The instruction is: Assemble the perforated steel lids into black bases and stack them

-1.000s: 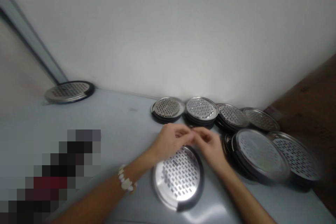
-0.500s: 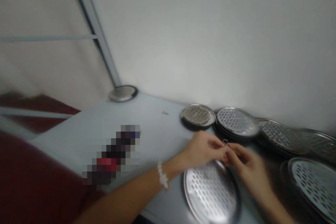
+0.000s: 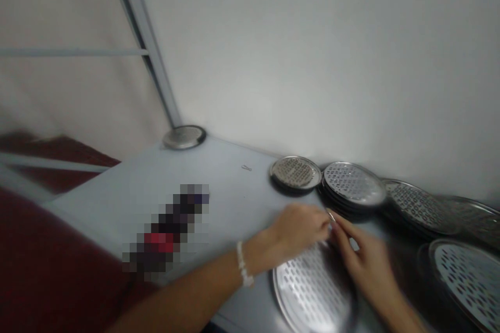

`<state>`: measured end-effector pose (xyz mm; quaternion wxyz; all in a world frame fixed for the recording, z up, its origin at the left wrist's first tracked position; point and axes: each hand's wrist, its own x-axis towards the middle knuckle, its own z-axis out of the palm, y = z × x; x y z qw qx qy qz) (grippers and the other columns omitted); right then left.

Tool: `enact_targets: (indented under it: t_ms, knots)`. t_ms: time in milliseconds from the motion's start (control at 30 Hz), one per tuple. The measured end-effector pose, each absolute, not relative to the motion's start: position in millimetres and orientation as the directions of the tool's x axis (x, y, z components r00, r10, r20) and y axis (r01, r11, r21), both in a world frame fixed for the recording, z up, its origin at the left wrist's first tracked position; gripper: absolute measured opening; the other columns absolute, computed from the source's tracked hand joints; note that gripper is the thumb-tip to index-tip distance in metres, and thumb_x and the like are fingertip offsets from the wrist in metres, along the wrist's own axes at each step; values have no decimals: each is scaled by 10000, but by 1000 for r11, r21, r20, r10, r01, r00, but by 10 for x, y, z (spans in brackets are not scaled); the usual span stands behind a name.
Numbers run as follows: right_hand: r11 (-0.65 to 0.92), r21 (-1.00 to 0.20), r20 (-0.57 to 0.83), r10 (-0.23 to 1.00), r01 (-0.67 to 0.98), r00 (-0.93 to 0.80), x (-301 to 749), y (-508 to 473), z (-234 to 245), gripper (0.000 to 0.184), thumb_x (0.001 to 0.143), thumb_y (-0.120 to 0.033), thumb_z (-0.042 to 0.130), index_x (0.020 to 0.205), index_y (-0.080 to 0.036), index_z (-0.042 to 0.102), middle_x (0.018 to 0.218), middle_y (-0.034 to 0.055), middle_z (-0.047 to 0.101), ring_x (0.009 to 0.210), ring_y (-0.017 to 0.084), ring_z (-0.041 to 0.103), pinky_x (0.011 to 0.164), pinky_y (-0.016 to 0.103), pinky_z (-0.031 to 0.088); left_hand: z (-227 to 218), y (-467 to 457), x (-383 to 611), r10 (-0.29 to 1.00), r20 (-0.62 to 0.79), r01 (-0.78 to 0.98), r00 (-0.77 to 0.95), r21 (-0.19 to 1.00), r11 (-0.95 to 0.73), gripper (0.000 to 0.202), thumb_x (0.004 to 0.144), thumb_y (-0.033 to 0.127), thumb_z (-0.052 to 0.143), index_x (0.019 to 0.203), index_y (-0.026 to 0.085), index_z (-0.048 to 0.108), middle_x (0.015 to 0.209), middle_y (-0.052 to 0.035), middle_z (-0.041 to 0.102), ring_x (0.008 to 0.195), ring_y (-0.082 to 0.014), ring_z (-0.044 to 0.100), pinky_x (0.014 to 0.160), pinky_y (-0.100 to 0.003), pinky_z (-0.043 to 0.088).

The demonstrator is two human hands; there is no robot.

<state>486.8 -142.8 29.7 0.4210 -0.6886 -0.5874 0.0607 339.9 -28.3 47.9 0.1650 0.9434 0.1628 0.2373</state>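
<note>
My right hand (image 3: 363, 252) pinches a small metal wire ring (image 3: 331, 216) between thumb and fingertips. Meeting it from the other side, my left hand (image 3: 300, 229) has its fingers closed at the same ring; its fingertips are partly hidden. A white beaded bracelet circles the left wrist. Both hands hover above the far edge of a round metal grater plate (image 3: 312, 286), which has rows of slots and lies on the table. The hands cover part of that edge.
Stacked round grater plates, a smaller stack (image 3: 296, 173) and a larger one (image 3: 351, 183), line the wall. More plates (image 3: 469, 281) lie at the right. A thin wire clip (image 3: 246, 167) rests on the white table (image 3: 222, 166). Another round plate (image 3: 184, 137) sits at the far corner.
My left hand has turned slightly, its fingers curling more at the ring. The ring now shows edge-on and a little further left. The plates have stayed in place.
</note>
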Motion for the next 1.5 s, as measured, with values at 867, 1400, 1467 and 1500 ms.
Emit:
enact_targets:
  t_ms: [867,1400,1467,1500]
  knots:
    - [104,-509,565,789,854,240,4741,-1406,489,207,961,-247,527,921,-179,718,779,44,772,604,167,697,545,237,507,386,-222,3404,205,553,177,807,105,-979,142,936,158,610,805,160,665,754,-13,703,662,-175,654,583,-271,440]
    - [125,-364,622,771,923,140,4781,-1405,510,175,951,-189,497,894,-167,662,695,27,711,562,153,665,576,236,490,362,-225,3388,184,568,175,802,71,-982,132,953,150,588,835,154,647,771,-18,696,695,-188,652,610,-288,459]
    - [119,-388,594,790,914,149,4801,-1410,511,176,949,-196,499,880,-173,660,684,21,706,559,150,660,575,233,483,367,-230,3388,182,577,176,796,67,-982,145,956,151,583,824,153,643,754,-18,689,681,-187,645,601,-287,454]
    - [114,-412,572,804,904,160,4806,-1413,515,178,948,-202,501,866,-179,657,680,17,704,557,148,659,567,230,477,366,-231,3388,182,578,175,796,68,-982,147,956,153,584,820,153,641,750,-18,686,677,-187,641,598,-286,454]
